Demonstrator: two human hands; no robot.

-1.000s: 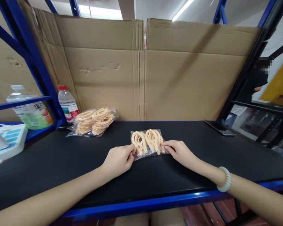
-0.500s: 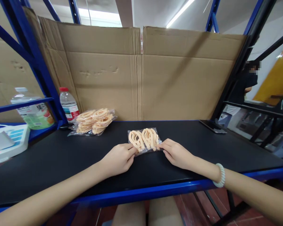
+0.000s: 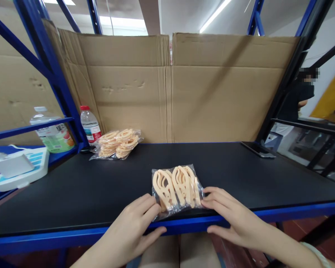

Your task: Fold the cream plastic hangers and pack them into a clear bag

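A clear plastic bag of peach-coloured plastic clips (image 3: 176,187) lies at the near edge of the black table (image 3: 72,190). My left hand (image 3: 130,232) pinches the bag's lower left corner, thumb under the table's blue edge. On the bag's right side my right hand (image 3: 234,217) holds its lower right corner, fingers on top and thumb below the edge. A pile of more such bags (image 3: 117,143) sits at the back left of the table, apart from both hands.
Cardboard sheets (image 3: 170,85) wall off the back. A water bottle (image 3: 91,124) and a larger bottle (image 3: 51,130) stand at the left by a blue rack post. A white device (image 3: 19,169) lies far left. A phone (image 3: 258,149) rests back right. A person stands beyond the right rack.
Both hands have drawn the bag of clips toward me, from mid-table to the table's front edge. My thumbs now hang below the edge.
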